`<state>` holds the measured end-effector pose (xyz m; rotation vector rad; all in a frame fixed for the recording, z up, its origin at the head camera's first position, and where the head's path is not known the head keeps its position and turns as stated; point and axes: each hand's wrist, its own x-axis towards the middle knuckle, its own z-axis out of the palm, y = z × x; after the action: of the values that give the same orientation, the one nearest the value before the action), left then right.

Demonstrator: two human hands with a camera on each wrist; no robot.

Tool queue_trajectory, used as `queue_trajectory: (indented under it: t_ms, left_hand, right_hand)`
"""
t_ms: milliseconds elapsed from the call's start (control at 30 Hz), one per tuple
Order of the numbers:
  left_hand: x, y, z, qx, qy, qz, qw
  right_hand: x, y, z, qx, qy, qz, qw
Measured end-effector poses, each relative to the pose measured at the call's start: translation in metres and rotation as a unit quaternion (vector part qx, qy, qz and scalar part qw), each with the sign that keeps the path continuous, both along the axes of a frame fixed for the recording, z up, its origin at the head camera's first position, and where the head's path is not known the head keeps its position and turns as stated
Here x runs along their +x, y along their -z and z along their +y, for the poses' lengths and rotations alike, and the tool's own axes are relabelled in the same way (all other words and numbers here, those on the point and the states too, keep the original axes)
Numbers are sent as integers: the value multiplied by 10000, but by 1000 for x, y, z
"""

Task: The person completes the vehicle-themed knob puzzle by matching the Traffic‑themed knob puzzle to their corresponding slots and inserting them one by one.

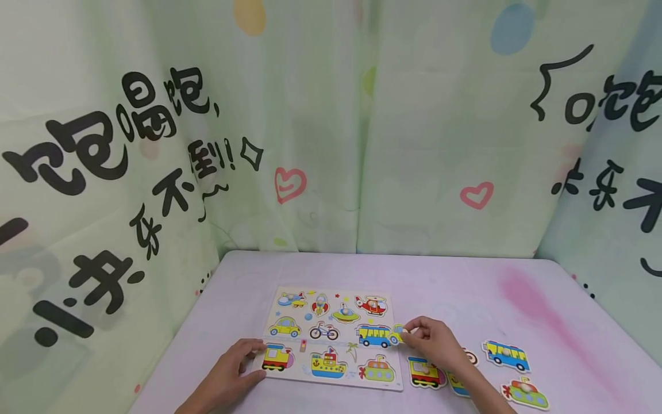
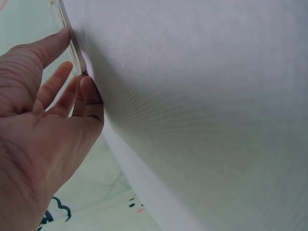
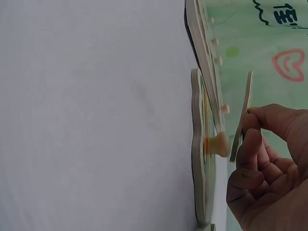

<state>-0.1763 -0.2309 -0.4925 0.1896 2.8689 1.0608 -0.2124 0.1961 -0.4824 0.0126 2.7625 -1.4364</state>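
A white puzzle board (image 1: 357, 384) with vehicle pictures lies on the table. My left hand (image 1: 239, 365) holds its near left corner, thumb at the front edge and fingers at the left side. In the left wrist view, the board's edge (image 2: 77, 55) meets the fingertips. My right hand (image 1: 433, 340) pinches a small yellow car piece (image 1: 396, 334) over the board's right margin, where it overlaps the bus picture (image 1: 373, 335). Seen edge-on in the right wrist view, the car piece (image 3: 241, 118) is tilted, with my thumb and finger on its far side.
Right of the board lie a train piece (image 1: 426, 372), a bus piece (image 1: 505, 355) and a submarine piece (image 1: 526, 394). My right forearm partly covers a ship piece (image 1: 457, 386) and a bicycle piece (image 1: 471, 356). A patterned curtain (image 1: 326, 138) surrounds the table (image 1: 445, 276).
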Motion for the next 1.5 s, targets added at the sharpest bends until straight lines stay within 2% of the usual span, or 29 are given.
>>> queue_trajectory:
  t_ms: [300, 433, 567, 733, 900, 1267, 1500]
  left_hand:
    - [1, 1, 1, -38, 8, 83, 10000]
    - [1, 0, 0, -36, 19, 101, 9999]
    - [1, 0, 0, -17, 17, 81, 10000]
    - [1, 0, 0, -21, -43, -21, 10000]
    - [1, -1, 1, -33, -101, -91, 9999]
    - [3, -2, 1, -32, -36, 23, 10000]
    - [2, -2, 0, -1, 8, 18, 10000]
  right_hand:
    - [4, 2, -21, -334, -363, 17, 9988]
    - [4, 3, -29, -454, -655, 185, 9966]
    - [6, 4, -36, -639, -958, 269, 9930]
    - [8, 5, -48, -851, -1258, 142, 9883]
    - [9, 4, -61, -1274, -1495, 40, 9805]
    - [5, 0, -92, -958, -1708, 246, 9803]
    - [0, 2, -105, -782, -1662, 302, 9825]
